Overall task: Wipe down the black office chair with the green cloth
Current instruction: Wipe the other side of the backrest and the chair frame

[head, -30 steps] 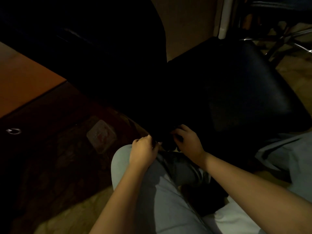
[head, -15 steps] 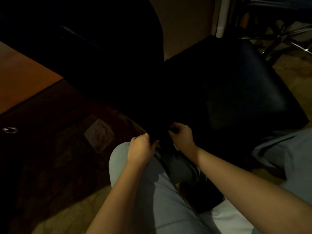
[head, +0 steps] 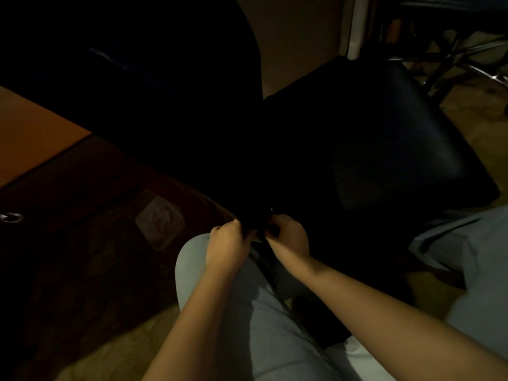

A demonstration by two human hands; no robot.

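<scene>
The black office chair fills the upper half of the dim view, its seat (head: 384, 138) on the right and its backrest (head: 154, 86) on the left. My left hand (head: 225, 244) and my right hand (head: 290, 236) are close together at the chair's near corner, above my knee. Both have curled fingers pinching the top of a dark cloth (head: 284, 273) that hangs down between my legs. Its green colour does not show in this light. Where the cloth meets the chair is lost in shadow.
A wooden desk top (head: 33, 138) lies at the left, with a dark front and a metal ring (head: 11, 217) below it. A small square object (head: 160, 221) sits on the patterned rug. Another chair's chrome base (head: 467, 59) and a white pole (head: 357, 28) stand at the upper right.
Both hands have drawn closer together and moved slightly up toward the chair's near corner, still pinching the dark cloth. The view has shifted a little.
</scene>
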